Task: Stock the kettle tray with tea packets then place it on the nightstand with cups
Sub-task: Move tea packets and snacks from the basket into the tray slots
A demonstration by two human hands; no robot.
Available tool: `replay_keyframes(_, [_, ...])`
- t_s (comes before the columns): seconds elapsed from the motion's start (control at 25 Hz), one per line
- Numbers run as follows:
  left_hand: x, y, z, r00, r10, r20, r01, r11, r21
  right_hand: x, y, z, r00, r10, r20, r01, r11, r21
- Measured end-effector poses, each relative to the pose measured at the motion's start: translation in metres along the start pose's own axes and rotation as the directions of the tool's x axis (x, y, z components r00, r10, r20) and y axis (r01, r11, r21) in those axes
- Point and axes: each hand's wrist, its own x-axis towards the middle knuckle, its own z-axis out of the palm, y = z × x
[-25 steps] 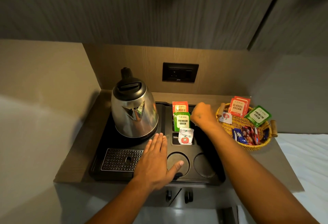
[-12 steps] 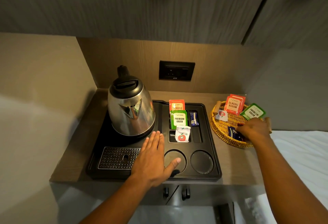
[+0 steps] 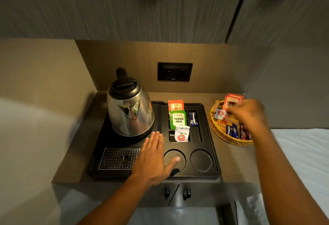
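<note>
The black kettle tray [image 3: 214,153] lies on the brown counter with a steel kettle [image 3: 130,114] at its left. Its slots hold an orange Classic packet [image 3: 175,105], a green Premium Green packet [image 3: 178,120], a blue sachet [image 3: 192,118] and a white sachet with a red apple [image 3: 181,134]. My left hand [image 3: 153,159] rests flat on the tray, thumb over a round cup recess. My right hand [image 3: 249,112] hovers blurred over the wicker basket [image 3: 222,136], fingers pinched on a small dark sachet [image 3: 231,103] in front of an orange packet.
The basket also holds blue and dark red sachets [image 3: 232,130] and a white one. A second cup recess [image 3: 201,160] and a metal drip grate [image 3: 117,158] sit at the tray's front. A black wall socket [image 3: 175,71] is behind. White bedding [image 3: 302,153] lies right.
My right hand left the tray's packet slots, reached into the basket, and has now risen toward the basket's back with a dark sachet. A blue sachet now stands in the tray. My left hand stayed.
</note>
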Motion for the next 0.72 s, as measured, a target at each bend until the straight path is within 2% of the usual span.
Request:
replay_keyframes(0.12, [-0.001,0.0,-0.001,1.0,0.004,-0.007,-0.004,1.0,-0.001,-0.016,-0.047,0.05,0.934,0.01,0.358,0.006,0.999,-0.042])
replay_keyframes(0.2, [-0.001,0.0,-0.001,1.0,0.004,-0.013,-0.004,1.0,-0.008,-0.018,-0.061,0.076,0.916,0.03,0.4,0.003,0.997,-0.08])
replay_keyframes(0.32, [-0.001,-0.001,0.0,1.0,0.0,-0.006,0.0,1.0,-0.012,-0.017,-0.055,0.086,0.935,0.049,0.35,-0.02,0.996,-0.088])
replay_keyframes(0.48, [0.002,0.0,-0.001,1.0,-0.002,-0.01,0.002,1.0,0.004,-0.046,-0.009,0.083,0.993,-0.073,0.088,0.072,0.997,0.017])
replay_keyframes(0.56, [0.001,0.0,-0.003,1.0,0.007,-0.001,-0.007,1.0,0.021,-0.072,0.017,0.087,0.995,-0.098,-0.004,0.098,0.995,-0.022])
replay_keyframes(0.72, [-0.001,0.007,-0.017,0.997,-0.005,0.083,0.0,0.998,0.059,-0.102,0.031,0.1,0.994,-0.105,0.002,0.105,0.994,-0.029])
